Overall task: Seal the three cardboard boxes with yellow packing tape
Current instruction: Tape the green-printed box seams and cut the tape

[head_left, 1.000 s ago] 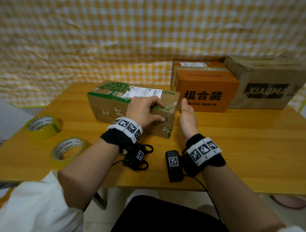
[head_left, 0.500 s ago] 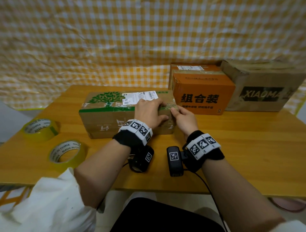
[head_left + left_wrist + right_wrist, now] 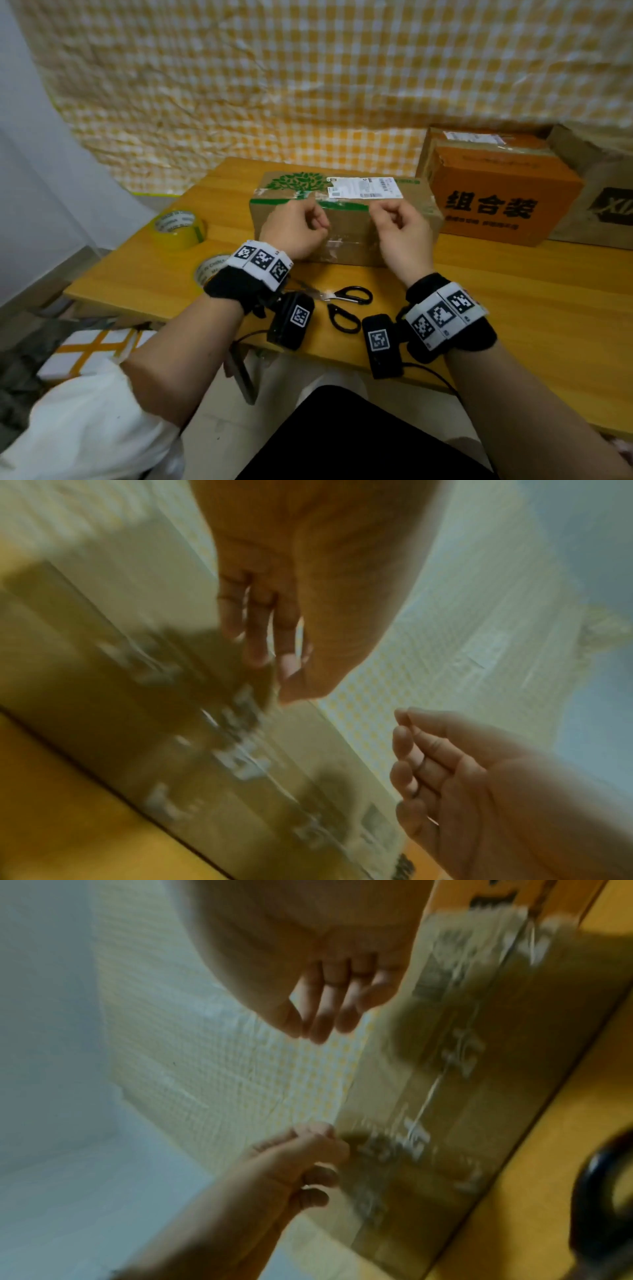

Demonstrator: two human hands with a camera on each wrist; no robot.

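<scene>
Head view shows our left hand (image 3: 294, 228) and right hand (image 3: 399, 228) loosely curled, apparently empty, before the green-printed box (image 3: 342, 219) mid-table; we judge it stiff and light, best steadied by its ends, with tape rolls (image 3: 180, 229) left.

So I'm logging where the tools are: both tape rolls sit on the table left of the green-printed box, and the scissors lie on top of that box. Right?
Not quite. The head view shows the scissors lying on the table in front of the green-printed box, between the wrists, not on top of it. Both tape rolls do sit left of the box.
</scene>
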